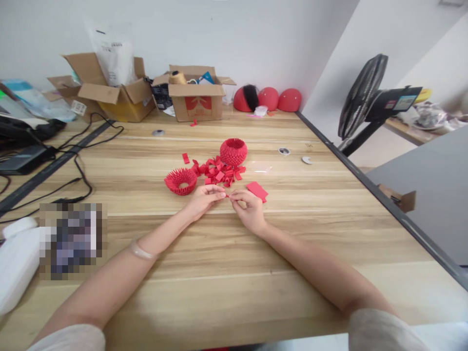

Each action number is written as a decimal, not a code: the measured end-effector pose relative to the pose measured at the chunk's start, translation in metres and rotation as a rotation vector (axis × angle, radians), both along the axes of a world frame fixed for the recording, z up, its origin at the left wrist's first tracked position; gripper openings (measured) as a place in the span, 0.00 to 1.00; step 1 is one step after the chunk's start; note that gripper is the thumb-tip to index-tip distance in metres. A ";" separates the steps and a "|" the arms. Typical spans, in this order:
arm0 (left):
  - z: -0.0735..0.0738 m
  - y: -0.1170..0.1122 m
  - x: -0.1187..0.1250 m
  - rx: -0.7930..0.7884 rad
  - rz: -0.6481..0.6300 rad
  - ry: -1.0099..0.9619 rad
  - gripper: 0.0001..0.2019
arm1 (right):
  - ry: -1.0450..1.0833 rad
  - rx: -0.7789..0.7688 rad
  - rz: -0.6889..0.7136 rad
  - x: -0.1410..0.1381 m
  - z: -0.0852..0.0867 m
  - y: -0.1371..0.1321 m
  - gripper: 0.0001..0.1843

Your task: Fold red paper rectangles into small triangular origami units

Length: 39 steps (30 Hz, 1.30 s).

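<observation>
Two open cartons (200,108) beyond red pieces (220,176)

The surface (219,282) shows smooth wood grain. The spiky bowl (172,183) looks rough, matt paper; the printed carton (179,108), dull cardboard.

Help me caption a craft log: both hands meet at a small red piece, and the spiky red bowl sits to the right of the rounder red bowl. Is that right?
One side is wrong: the head view shows the spiky red bowl to the left of the rounder red bowl. The left hand and right hand do meet at a small red piece.
</observation>
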<state>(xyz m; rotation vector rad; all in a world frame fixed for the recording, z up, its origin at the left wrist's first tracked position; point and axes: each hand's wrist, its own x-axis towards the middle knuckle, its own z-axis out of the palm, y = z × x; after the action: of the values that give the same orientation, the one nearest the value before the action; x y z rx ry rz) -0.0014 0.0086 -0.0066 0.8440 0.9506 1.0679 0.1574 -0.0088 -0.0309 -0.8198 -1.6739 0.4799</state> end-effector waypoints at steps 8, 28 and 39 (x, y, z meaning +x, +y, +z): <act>0.000 0.000 -0.001 -0.022 -0.010 -0.025 0.16 | 0.002 0.003 -0.004 -0.001 0.001 0.000 0.06; -0.004 0.002 -0.005 -0.017 -0.048 0.002 0.17 | 0.015 -0.051 0.034 0.000 -0.001 -0.001 0.05; -0.001 -0.001 -0.003 0.029 -0.055 0.068 0.16 | -0.045 -0.013 0.022 0.001 0.002 -0.003 0.06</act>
<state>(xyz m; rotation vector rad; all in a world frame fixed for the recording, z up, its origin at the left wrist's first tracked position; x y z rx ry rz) -0.0046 0.0073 -0.0073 0.9307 0.9651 1.0128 0.1582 -0.0122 -0.0285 -0.8275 -1.7245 0.4915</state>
